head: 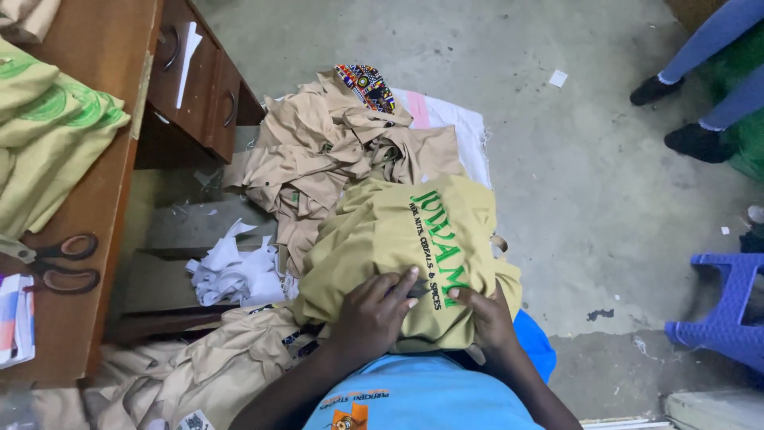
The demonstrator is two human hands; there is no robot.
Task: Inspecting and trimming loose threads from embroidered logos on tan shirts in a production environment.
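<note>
Pressing the shirt (406, 255) flat: left hand (374, 310) at 7 o'clock, right hand (487, 318) at 5, both open-fingered; better smooth outward evenly.

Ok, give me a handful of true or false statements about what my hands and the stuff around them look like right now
1. Both hands rest on an olive-yellow garment with green lettering. True: left hand, right hand.
2. The scissors lie on the floor. False: they lie on the wooden desk.
3. A pile of tan garments lies beyond the olive-yellow one. True.
4. The plastic stool is red. False: it is blue.
5. The right hand holds the scissors. False: it presses the garment.
</note>
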